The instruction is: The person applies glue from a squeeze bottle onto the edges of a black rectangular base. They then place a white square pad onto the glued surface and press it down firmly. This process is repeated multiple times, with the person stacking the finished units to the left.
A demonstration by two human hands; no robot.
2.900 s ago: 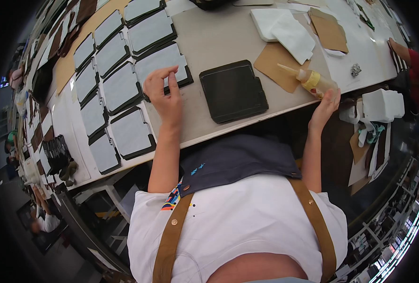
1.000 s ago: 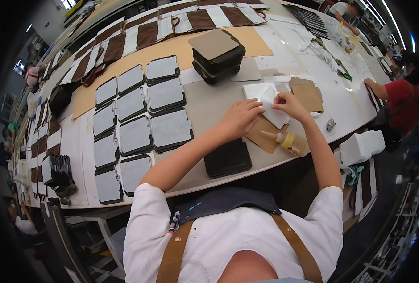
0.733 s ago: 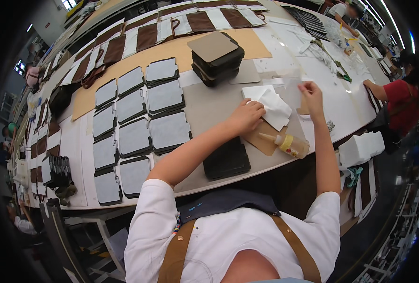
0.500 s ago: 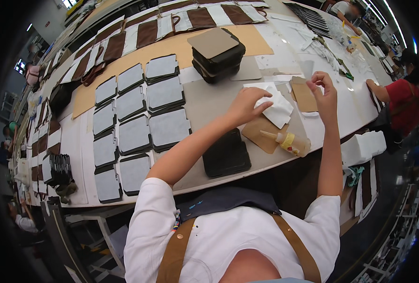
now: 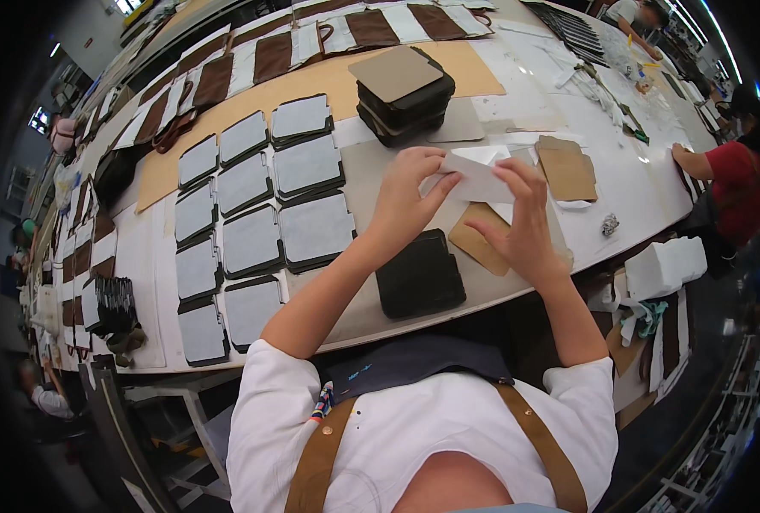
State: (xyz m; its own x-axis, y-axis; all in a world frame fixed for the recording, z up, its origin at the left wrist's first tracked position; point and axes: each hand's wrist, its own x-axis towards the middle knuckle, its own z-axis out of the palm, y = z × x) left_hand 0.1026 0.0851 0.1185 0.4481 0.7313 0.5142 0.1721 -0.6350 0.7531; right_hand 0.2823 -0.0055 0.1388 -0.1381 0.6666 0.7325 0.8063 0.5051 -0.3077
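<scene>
My left hand (image 5: 410, 201) pinches the left end of a white sheet (image 5: 476, 178), held above the table with its surface tilted. My right hand (image 5: 523, 224) grips the same sheet's right end between thumb and fingers. More white sheets lie partly hidden behind it. Beneath the hands, a tan card piece (image 5: 480, 241) rests on the grey board, partly covered by my right hand. A black flat piece (image 5: 420, 275) with a notched edge lies nearer to me. Right of my hands is another brown card piece (image 5: 566, 169) on white paper.
Ahead stands a stack of black pieces (image 5: 404, 104) topped with brown cardboard (image 5: 395, 72). At left, rows of black pieces with pale grey faces (image 5: 251, 242) cover the table. A crumpled ball (image 5: 609, 224) lies at right. A person in red (image 5: 733, 184) works at the right edge.
My hands, apart before, have come together on a white sheet, now raised off the table. The yellow-labelled bottle that lay near the table edge is now hidden around my right hand.
</scene>
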